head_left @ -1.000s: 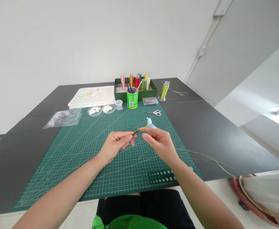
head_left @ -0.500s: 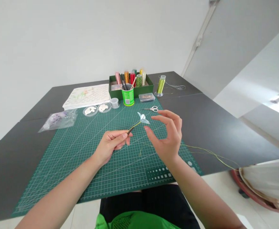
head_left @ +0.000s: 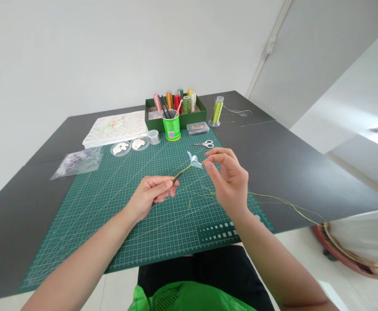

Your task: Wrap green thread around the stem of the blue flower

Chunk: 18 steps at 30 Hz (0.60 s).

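My left hand (head_left: 150,196) is closed on the dark lower end of a thin stem (head_left: 181,172) that rises to a small pale-blue flower (head_left: 193,159) above the green cutting mat (head_left: 111,203). My right hand (head_left: 229,179) pinches its thumb and forefinger together right beside the flower. A yellow-green thread (head_left: 282,202) trails from that hand across the mat and off the table's right edge.
At the back stand a green box of thread spools (head_left: 176,110), a green cup of tools (head_left: 171,125), a lime spool (head_left: 217,110), small scissors (head_left: 205,144), a clear case (head_left: 197,128), two dishes of white petals (head_left: 129,147), a plastic bag (head_left: 77,160) and patterned paper (head_left: 118,127).
My right hand let go near the stem, opened and lifted, and now pinches shut beside the flower. The left hand has kept hold of the stem.
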Available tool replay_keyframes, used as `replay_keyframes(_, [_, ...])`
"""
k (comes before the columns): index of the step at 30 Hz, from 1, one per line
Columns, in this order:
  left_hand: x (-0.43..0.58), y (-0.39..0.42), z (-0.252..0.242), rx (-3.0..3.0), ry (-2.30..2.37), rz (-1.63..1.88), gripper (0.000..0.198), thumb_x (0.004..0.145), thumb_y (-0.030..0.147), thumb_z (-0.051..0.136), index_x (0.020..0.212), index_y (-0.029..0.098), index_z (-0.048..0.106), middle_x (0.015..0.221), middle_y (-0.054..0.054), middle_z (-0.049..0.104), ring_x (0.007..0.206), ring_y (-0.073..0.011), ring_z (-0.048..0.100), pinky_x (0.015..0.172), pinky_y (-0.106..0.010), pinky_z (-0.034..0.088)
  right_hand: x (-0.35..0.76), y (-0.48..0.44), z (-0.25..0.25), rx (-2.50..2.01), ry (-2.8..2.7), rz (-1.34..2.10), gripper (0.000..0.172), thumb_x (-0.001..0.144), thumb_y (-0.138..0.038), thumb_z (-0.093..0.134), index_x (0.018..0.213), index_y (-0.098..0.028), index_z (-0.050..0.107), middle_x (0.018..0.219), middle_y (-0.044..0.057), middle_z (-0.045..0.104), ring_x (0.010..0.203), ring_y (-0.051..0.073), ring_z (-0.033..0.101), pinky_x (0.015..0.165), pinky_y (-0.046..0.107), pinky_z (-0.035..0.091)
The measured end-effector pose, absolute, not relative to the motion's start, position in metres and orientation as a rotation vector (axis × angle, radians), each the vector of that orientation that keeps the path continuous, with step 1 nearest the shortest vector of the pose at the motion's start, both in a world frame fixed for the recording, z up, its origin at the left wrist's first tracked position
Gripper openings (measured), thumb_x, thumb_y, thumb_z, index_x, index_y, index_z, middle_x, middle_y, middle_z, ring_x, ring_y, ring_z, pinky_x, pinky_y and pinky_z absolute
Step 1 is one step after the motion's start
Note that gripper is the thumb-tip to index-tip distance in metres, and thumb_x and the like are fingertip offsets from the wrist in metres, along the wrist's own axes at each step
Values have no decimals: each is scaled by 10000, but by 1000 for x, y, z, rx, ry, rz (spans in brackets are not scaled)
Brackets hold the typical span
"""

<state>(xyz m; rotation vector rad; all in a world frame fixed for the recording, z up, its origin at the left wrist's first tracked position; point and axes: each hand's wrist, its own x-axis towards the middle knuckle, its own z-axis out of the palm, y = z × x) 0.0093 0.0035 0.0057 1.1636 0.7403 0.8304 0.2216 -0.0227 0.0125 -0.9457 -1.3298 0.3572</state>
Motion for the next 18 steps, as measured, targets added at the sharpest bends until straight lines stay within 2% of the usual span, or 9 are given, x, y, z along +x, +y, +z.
replay_keyframes(3, [8,4,7,1174,718,793,247,827,405,835,900,169,849,622,-18,647,460,-28,332,420,-180,166,222,-21,14,-918,-1299,520,120,980,-253,615,875,-211,656,1021,61,660,1005,186,630,881,356,528])
replay_keyframes(7, [6,4,9,1180,695,765,260,815,409,844,878,157,845,605,-23,645,457,-34,340,418,-179,176,220,-20,15,-822,-1202,1000,196,984,-381,622,890,-209,608,841,2,614,710,120,632,650,266,531])
replay_keyframes(9, [6,4,9,1153,699,782,261,809,408,848,871,154,841,605,-19,638,452,-29,336,414,-173,175,219,-21,16,-782,-1171,1223,234,989,-426,617,902,-216,560,780,-27,605,521,80,563,470,224,437])
replay_keyframes(11, [6,4,8,1104,700,803,257,803,405,854,867,157,836,597,-5,617,448,-22,324,408,-162,173,219,-22,17,-778,-1180,1323,244,996,-437,610,915,-221,532,701,-52,589,400,47,420,373,203,271])
replay_keyframes(14, [9,4,7,1019,690,822,256,796,405,862,853,158,827,586,15,574,447,-16,297,393,-146,169,219,-23,16,-789,-1236,1316,245,989,-430,627,916,-213,539,554,-102,421,418,43,266,399,203,172])
replay_keyframes(16, [10,3,6,970,686,824,254,791,397,867,841,153,821,587,20,559,448,-15,285,384,-139,170,218,-23,15,-797,-1271,1306,258,978,-440,636,902,-209,549,547,-110,327,459,57,232,419,209,164])
replay_keyframes(18, [12,2,5,929,680,821,245,784,379,874,835,146,816,590,22,553,448,-14,279,377,-133,173,216,-23,14,-837,-1310,1302,261,972,-445,632,895,-207,558,559,-106,309,474,63,208,424,221,153])
